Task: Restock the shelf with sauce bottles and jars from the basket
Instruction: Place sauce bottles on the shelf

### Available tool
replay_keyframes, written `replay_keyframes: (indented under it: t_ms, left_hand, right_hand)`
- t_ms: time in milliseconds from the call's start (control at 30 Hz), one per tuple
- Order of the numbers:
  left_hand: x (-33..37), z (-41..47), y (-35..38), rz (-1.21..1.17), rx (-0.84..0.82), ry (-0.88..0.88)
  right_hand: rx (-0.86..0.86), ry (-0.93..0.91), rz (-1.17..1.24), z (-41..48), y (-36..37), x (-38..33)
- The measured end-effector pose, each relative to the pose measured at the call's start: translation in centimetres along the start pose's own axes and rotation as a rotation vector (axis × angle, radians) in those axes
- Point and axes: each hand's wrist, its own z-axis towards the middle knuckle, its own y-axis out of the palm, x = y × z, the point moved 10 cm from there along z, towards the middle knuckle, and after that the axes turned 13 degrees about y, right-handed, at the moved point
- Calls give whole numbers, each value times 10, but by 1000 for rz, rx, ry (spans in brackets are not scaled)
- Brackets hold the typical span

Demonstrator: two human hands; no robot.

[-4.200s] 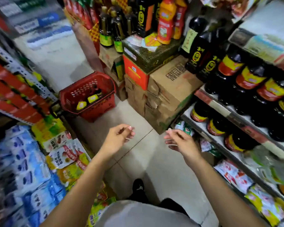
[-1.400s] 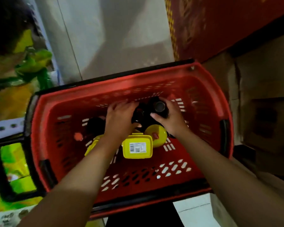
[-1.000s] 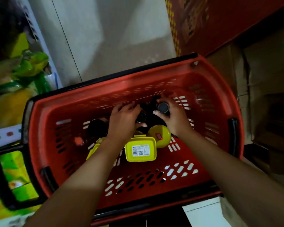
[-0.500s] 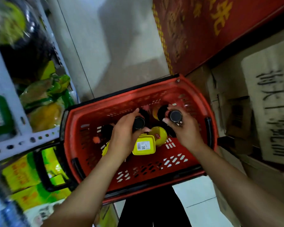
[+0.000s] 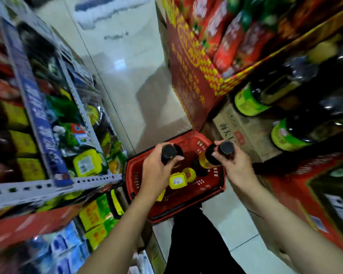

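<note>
The red plastic basket (image 5: 216, 186) sits on the floor below me. My left hand (image 5: 156, 173) grips a dark sauce bottle with a black cap (image 5: 168, 152) by its neck, lifted above the basket. My right hand (image 5: 234, 167) grips a second dark bottle with a black cap (image 5: 225, 147) the same way. Inside the basket lie a yellow-lidded tub (image 5: 177, 181), a round yellow lid (image 5: 189, 174) and a dark jar with a yellow label (image 5: 205, 162). Both bottle bodies are mostly hidden by my hands.
A metal shelf (image 5: 48, 186) with packets stands on the left. On the right are cardboard boxes (image 5: 244, 131), a red display carton (image 5: 190, 76) and large dark bottles with green labels (image 5: 289, 133). Tiled floor (image 5: 127, 66) runs ahead between them.
Both hands have lifted their bottles up out of the basket and apart. The view has pulled back and risen, so the basket looks smaller and the shelves show.
</note>
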Motion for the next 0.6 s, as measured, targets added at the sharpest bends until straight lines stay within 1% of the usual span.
replay_keyframes:
  t_ms: [200,367,467,600]
  left_hand:
    - [97,-7,-18,-35,-33,130]
    - [151,-9,-12,-65,-71,223]
    - [175,-16,-3,-90,-134,301]
    - [199,-31,13,-133,-266,392]
  right_hand:
    - [84,-2,101,-63,-52,-44]
    - [153,-22,134,-105,-84,-66]
    - [223,-47,111,-137,-106,-73]
    - [347,-30,117,-188,-133,-61]
